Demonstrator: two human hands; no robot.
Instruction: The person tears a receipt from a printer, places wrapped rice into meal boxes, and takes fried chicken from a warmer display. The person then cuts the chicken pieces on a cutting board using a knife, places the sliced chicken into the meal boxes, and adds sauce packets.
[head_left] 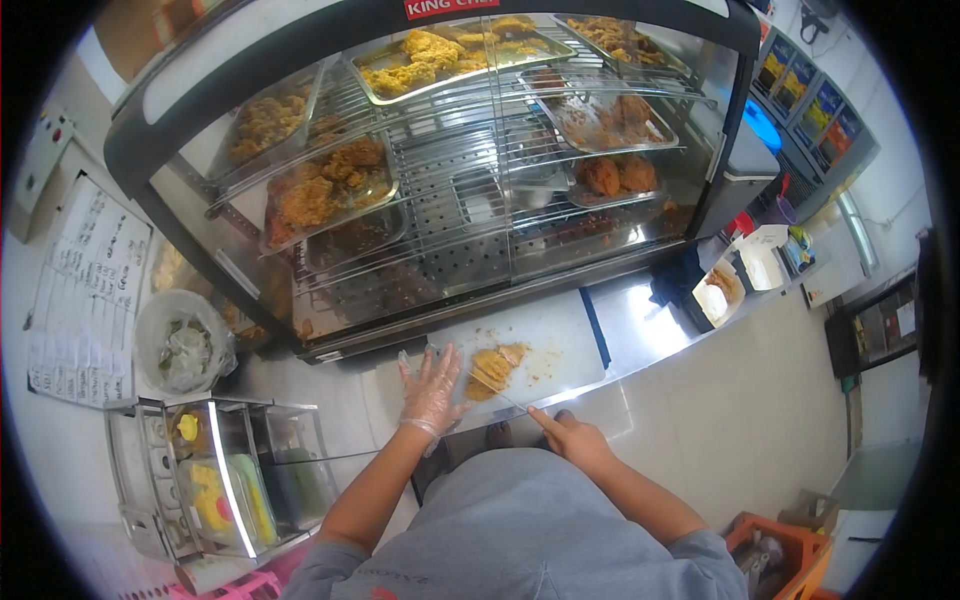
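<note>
On a white cutting board (pixel 560 345) lies a piece of fried chicken (pixel 497 367), sliced across into strips, with crumbs scattered about it. My left hand (pixel 433 388) wears a clear plastic glove and rests flat, fingers spread, just left of the chicken. My right hand (pixel 575 440) is bare and closed round the handle of a knife (pixel 494 386). The blade points up and left and lies over the near part of the chicken. Whether it touches the board there I cannot tell.
Behind the board stands a glass display warmer (pixel 420 290) with several trays of fried chicken. An open takeaway box (pixel 718 290) with food sits on the counter at right. A plastic-lined container (pixel 185 345) and a clear-sided cabinet (pixel 230 475) stand at left; an orange crate (pixel 775 550) is at lower right.
</note>
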